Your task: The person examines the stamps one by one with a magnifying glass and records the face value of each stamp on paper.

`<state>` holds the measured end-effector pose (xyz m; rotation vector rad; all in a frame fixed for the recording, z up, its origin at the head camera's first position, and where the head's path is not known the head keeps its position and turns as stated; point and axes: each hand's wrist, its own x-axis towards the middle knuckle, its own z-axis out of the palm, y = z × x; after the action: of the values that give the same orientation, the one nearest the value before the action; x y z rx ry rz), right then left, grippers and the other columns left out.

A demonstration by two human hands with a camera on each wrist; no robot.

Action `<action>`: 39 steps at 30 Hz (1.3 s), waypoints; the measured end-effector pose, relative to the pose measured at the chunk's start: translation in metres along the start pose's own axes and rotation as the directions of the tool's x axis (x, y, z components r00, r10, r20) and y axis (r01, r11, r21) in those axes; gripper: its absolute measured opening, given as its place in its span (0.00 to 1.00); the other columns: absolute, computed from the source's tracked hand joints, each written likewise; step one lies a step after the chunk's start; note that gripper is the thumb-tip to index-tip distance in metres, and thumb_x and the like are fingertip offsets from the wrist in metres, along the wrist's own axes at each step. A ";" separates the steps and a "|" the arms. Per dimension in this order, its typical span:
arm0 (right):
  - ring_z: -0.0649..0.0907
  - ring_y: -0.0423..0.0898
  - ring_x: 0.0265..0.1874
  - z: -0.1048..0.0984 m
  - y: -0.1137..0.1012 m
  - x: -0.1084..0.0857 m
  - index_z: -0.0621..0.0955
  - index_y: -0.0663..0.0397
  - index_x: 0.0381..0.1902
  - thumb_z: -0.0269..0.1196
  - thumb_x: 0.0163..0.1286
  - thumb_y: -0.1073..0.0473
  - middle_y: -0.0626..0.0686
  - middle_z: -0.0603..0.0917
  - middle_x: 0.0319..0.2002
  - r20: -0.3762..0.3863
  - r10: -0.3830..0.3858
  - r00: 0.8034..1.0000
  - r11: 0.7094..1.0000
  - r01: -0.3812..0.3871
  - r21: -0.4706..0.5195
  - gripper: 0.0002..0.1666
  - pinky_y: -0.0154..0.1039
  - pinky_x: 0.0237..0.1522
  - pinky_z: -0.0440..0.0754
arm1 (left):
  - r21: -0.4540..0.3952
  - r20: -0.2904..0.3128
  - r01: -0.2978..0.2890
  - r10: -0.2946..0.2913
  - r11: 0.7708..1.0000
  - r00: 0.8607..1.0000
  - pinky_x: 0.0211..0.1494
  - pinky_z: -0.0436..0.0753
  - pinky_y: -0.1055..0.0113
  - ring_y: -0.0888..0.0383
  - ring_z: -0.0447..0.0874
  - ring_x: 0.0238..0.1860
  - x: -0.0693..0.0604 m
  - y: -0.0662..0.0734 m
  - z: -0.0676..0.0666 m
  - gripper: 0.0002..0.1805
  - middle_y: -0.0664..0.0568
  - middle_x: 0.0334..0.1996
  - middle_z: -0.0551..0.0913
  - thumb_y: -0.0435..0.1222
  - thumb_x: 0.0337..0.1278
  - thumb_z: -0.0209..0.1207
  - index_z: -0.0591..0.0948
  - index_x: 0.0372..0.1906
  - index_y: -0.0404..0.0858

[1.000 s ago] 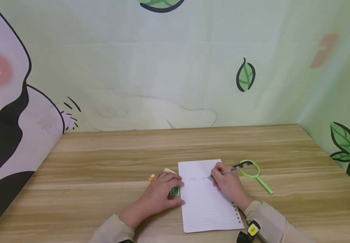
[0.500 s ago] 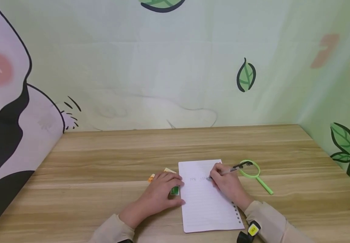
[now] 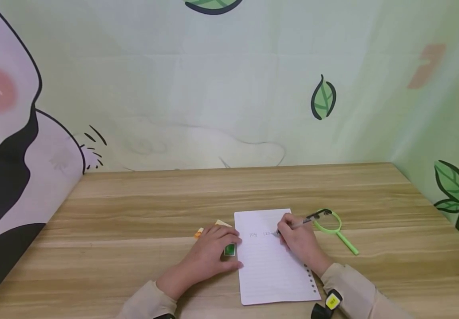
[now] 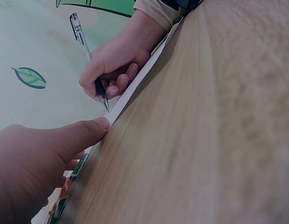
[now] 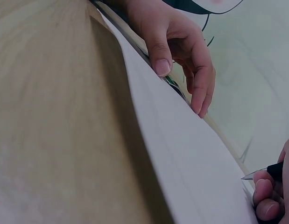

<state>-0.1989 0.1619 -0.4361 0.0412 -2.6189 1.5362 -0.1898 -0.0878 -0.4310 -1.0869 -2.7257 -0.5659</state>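
A lined sheet of paper [image 3: 273, 274] with punched holes down its right edge lies on the wooden table, a short row of handwriting near its top. My right hand [image 3: 301, 239] rests on the sheet and pinches a pen [image 4: 83, 37] with a clear barrel and black grip. The pen's tip meets the paper at the end of the writing. At the sheet's left edge my left hand [image 3: 211, 252] lies with fingers extended, thumb and fingertips touching the paper. Beneath that hand is a colourful card-like piece [image 3: 229, 250], green and orange, mostly hidden.
A green magnifying glass [image 3: 346, 242] lies just right of the sheet, its lens ring behind the pen's upper end. The wooden table [image 3: 134, 199] runs back to a wall [image 3: 229, 88] printed with leaves and a panda.
The right hand and pen shift slightly back and forth at the end of the writing, with small strokes. The left hand and the paper stay in place.
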 end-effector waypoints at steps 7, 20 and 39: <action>0.72 0.41 0.12 -0.001 -0.001 -0.001 0.76 0.56 0.21 0.51 0.67 0.63 0.49 0.74 0.14 -0.020 0.009 1.000 1.000 -0.010 -0.009 0.14 0.31 0.18 0.69 | 0.000 0.002 0.002 -0.002 1.000 1.000 0.67 0.68 0.54 0.55 0.74 0.59 0.000 0.001 -0.001 0.25 0.55 0.53 0.80 0.52 0.44 0.69 0.82 0.48 0.44; 0.69 0.40 0.09 -0.003 -0.002 0.000 0.76 0.59 0.31 0.50 0.74 0.56 0.49 0.73 0.15 0.009 0.075 0.997 0.993 -0.075 0.093 0.15 0.31 0.12 0.68 | -0.002 0.004 0.006 -0.006 1.000 1.000 0.67 0.68 0.54 0.55 0.74 0.59 -0.001 0.000 0.000 0.25 0.55 0.53 0.80 0.52 0.44 0.69 0.82 0.48 0.44; 0.71 0.40 0.12 -0.015 -0.014 0.006 0.76 0.59 0.38 0.53 0.70 0.59 0.52 0.75 0.19 0.110 0.020 0.994 1.000 -0.022 0.013 0.09 0.32 0.13 0.68 | 0.021 -0.009 -0.007 0.007 1.000 1.000 0.67 0.68 0.54 0.56 0.75 0.58 0.000 -0.002 0.001 0.25 0.56 0.52 0.81 0.53 0.44 0.69 0.83 0.47 0.45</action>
<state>-0.2022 0.1686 -0.4160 0.1024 -2.7002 1.6042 -0.1908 -0.0887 -0.4325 -1.0855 -2.7130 -0.5394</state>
